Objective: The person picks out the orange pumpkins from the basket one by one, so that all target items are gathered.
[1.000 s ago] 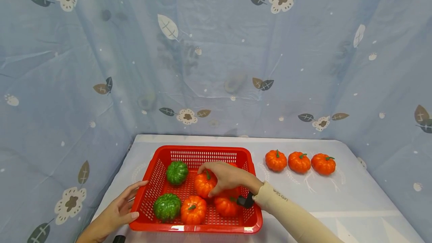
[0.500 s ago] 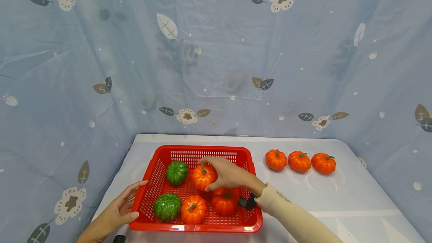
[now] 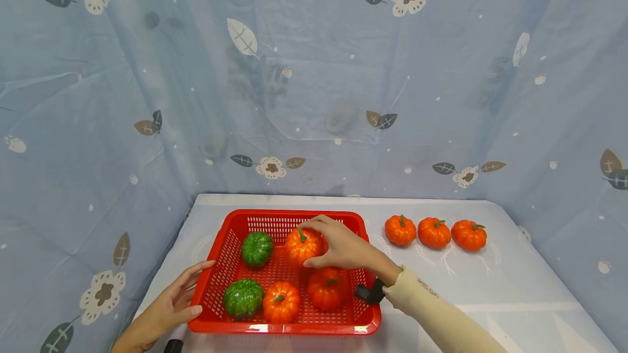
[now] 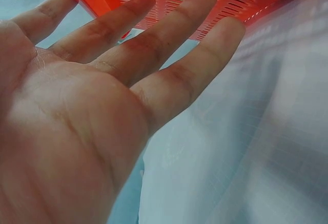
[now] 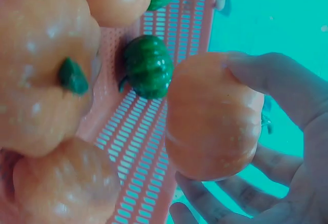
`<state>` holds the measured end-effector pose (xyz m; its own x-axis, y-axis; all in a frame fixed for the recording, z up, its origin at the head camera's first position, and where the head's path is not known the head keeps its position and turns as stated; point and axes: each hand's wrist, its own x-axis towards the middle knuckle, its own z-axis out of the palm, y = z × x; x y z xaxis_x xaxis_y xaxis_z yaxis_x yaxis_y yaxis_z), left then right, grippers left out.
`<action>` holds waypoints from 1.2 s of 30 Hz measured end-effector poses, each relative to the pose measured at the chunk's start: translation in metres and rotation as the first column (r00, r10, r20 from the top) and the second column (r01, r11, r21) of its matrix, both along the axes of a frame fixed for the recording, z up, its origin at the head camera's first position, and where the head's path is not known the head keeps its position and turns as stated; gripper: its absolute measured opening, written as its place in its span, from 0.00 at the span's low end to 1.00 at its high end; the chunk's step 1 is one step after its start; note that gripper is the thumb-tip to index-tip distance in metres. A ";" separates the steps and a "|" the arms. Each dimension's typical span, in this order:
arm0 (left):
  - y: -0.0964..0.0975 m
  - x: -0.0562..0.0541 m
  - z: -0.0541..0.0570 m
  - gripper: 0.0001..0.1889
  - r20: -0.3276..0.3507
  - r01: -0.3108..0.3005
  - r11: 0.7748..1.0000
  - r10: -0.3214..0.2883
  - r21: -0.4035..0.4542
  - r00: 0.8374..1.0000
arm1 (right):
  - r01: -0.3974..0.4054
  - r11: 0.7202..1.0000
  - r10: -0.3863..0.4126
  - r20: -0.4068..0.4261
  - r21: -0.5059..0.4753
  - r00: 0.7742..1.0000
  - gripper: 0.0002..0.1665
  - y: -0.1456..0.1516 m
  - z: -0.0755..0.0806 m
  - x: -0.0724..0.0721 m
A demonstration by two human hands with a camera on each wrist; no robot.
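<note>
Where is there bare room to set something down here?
Widest: the tabletop, between the row of three orange pumpkins and the beige sleeve. Smaller: the basket floor between the rear green pumpkin and the held pumpkin. Crowded: the basket's front, where another green pumpkin and two orange pumpkins sit abreast; the right hand hides part of the back right.

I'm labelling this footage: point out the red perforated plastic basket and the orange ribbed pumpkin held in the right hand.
Red perforated plastic basket [image 3: 304, 329], head view: near rim.
Held orange ribbed pumpkin [image 3: 302, 249], head view: middle of its visible side.
</note>
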<state>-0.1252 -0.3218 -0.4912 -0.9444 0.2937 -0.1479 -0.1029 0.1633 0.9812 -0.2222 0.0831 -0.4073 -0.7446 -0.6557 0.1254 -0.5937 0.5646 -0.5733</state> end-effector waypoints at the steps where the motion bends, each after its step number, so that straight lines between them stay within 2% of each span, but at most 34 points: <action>1: 0.000 0.000 0.000 0.40 -0.007 0.004 1.000 -0.004 0.001 1.000 | 0.004 1.000 -0.004 -0.006 -0.007 1.000 0.43 0.003 0.001 0.000; 17: 0.002 0.000 0.002 0.40 -0.023 0.005 1.000 -0.005 0.018 1.000 | 0.079 0.991 -0.081 -0.007 -0.105 0.997 0.43 0.042 0.008 0.006; 31: 0.001 0.002 0.001 0.41 -0.003 -0.009 1.000 0.009 -0.002 1.000 | 0.153 0.968 -0.153 0.015 -0.199 0.988 0.44 0.086 0.002 0.015; 36: 0.001 0.001 0.000 0.41 -0.003 -0.003 1.000 0.003 -0.001 1.000 | 0.214 0.955 -0.216 0.012 -0.204 0.976 0.47 0.103 -0.001 0.020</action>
<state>-0.1247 -0.3210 -0.4909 -0.9458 0.2906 -0.1450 -0.1001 0.1639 0.9814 -0.2022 0.1863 -0.4086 -0.8630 -0.4405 0.2474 -0.4776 0.5516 -0.6838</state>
